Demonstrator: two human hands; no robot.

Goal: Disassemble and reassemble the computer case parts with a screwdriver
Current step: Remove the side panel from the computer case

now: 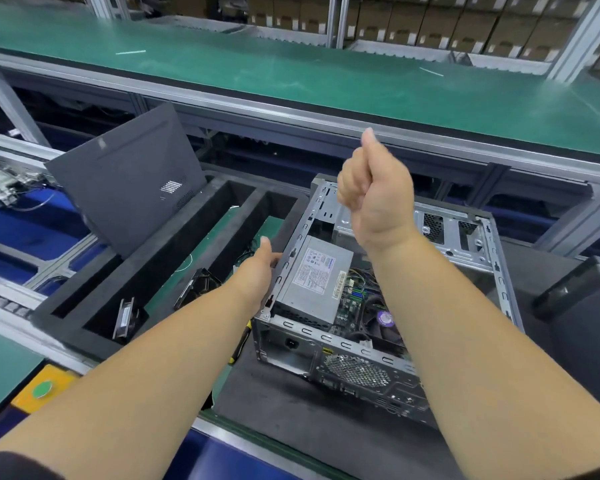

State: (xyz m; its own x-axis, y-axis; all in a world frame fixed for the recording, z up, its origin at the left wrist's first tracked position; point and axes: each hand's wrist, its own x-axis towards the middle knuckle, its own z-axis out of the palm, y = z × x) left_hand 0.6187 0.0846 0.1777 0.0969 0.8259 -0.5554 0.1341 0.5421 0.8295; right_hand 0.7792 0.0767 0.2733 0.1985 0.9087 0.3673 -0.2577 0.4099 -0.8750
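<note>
An open grey computer case (465, 237) lies on its side on a dark mat, its power supply (314, 275) and wiring showing. My left hand (257, 271) grips the case's left rim beside the power supply. Raised above the case, my right hand (374, 195) is a loose fist with the thumb up, and nothing shows in it. The dark side panel (125, 181) leans upright in a black foam tray (222, 188) to the left. A yellow-and-black screwdriver handle (239, 348) pokes out beside the case, under my left forearm.
The foam tray's slots hold two small fans (127, 318) and cables. A green conveyor belt (291, 74) runs across the back. A green button on a yellow box (42, 389) sits at the near left. A black object (575, 289) stands at the right.
</note>
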